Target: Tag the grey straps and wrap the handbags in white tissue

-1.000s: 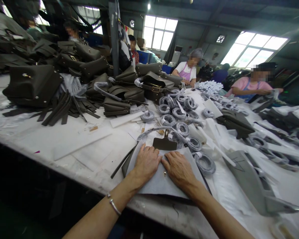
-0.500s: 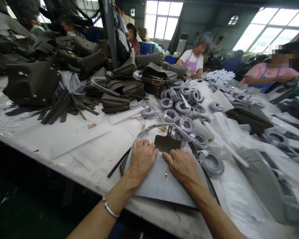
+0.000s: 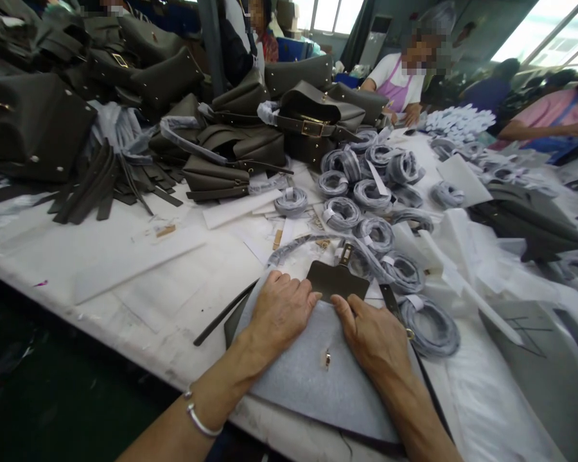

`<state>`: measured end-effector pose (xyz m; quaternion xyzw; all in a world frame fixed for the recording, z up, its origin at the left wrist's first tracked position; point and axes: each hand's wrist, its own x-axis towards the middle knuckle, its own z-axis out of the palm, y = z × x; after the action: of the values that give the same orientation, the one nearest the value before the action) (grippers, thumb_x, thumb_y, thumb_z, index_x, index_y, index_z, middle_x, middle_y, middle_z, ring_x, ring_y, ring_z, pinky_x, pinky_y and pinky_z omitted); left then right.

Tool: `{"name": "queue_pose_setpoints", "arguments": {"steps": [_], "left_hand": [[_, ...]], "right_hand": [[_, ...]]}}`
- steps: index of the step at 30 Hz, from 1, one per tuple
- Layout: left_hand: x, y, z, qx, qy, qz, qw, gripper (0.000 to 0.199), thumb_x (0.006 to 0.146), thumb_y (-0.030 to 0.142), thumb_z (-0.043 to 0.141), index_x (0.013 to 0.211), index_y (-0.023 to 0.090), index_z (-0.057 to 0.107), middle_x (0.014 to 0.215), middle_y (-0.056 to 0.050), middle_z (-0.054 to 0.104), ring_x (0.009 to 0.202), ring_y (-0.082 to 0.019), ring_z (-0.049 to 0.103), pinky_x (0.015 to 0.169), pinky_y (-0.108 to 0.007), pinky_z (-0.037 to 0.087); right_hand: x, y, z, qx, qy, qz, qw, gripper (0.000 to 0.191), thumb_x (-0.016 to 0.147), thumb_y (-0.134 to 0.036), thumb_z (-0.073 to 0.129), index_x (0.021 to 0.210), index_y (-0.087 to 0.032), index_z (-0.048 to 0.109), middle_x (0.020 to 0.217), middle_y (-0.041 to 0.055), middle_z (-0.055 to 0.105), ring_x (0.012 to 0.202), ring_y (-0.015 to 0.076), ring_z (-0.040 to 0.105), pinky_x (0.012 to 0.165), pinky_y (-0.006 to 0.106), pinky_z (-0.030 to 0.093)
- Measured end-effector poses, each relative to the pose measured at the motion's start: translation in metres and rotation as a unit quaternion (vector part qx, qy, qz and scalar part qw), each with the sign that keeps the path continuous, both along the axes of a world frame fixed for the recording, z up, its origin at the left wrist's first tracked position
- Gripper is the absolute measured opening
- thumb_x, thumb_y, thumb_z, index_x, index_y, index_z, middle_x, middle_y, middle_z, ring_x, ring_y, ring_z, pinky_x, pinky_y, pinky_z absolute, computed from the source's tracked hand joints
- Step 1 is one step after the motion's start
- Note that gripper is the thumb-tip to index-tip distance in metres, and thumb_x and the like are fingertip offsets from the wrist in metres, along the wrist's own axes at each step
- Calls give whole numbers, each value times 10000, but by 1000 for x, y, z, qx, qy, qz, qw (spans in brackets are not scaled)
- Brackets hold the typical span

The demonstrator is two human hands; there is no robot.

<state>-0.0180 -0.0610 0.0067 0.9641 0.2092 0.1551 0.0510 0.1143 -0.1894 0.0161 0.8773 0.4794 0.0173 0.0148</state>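
Observation:
A handbag (image 3: 308, 388) lies at the table's front edge, its front under a grey protective sheet. A small gold clasp (image 3: 327, 359) pokes through the sheet. My left hand (image 3: 283, 307) curls its fingers over the bag's upper edge on the left. On the right of that edge, my right hand (image 3: 373, 330) grips in the same way, with both thumbs close together. Beyond my thumbs a dark tab with a buckle end (image 3: 337, 280) sticks out. A wrapped handle (image 3: 296, 247) arches behind it. The fingertips are hidden behind the edge.
Dark handbags (image 3: 250, 144) are heaped across the back and left, with loose dark straps (image 3: 94, 183) beside them. Several wrapped strap coils (image 3: 431, 327) lie at right, near a grey panel (image 3: 539, 359). White foam strips (image 3: 139, 266) lie on the table (image 3: 183, 327). Co-workers (image 3: 404, 83) sit across.
The camera view has tipped down and come closer, so the table things look larger. Both hands keep their grip on the bag's upper edge, with little visible shift.

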Motion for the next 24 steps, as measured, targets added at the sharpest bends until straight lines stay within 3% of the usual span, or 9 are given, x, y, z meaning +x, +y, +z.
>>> {"name": "queue_pose_setpoints", "arguments": {"steps": [3,5,9,12,17,21,24], "left_hand": [[3,0,1,14,13,-9,1000,213,993,316,504,887,158,600,750,-54,657,763,-262,611,752,-417,392],[5,0,1,20,21,-10,1000,193,984,313,522,901,155,595,750,-53,659,758,-264,613,747,-412,389],[6,0,0,13,25,-12,1000,208,992,323,506,904,155,593,750,-56,663,770,-263,620,763,-410,389],[6,0,-2,3,25,-17,1000,228,1005,317,469,915,155,601,781,-65,674,792,-261,624,785,-418,393],[6,1,-6,-25,-17,-1,1000,193,969,274,513,881,141,622,872,-100,660,885,-278,606,807,-431,414],[7,2,-7,-84,-88,34,992,136,910,153,519,805,156,605,856,-91,634,851,-253,596,810,-411,444],[5,7,-7,-106,-137,74,982,168,849,33,456,864,159,566,915,-90,611,867,-234,588,804,-378,475]], "right_hand": [[0,2,-1,7,24,-57,998,423,1007,-552,341,863,-236,582,647,47,670,608,267,656,536,323,309],[2,3,-4,80,37,-83,993,418,998,-568,349,1003,-215,574,780,60,695,658,260,669,549,326,375],[9,3,-15,255,6,-48,966,633,965,-612,376,1358,-119,431,1223,204,601,1101,326,603,839,422,495],[15,2,-21,271,13,-8,962,708,948,-596,435,1451,-105,347,1345,232,526,1235,361,503,968,500,449],[19,-3,-16,305,82,20,949,620,900,-498,579,1407,-167,446,1208,163,629,1056,325,590,910,504,470],[12,-13,-4,352,140,113,919,214,900,-307,597,1096,-260,668,966,63,668,928,251,611,871,437,481],[5,-22,3,378,201,174,887,127,869,-186,574,939,-244,663,1157,85,658,1106,255,597,965,432,458]]}}
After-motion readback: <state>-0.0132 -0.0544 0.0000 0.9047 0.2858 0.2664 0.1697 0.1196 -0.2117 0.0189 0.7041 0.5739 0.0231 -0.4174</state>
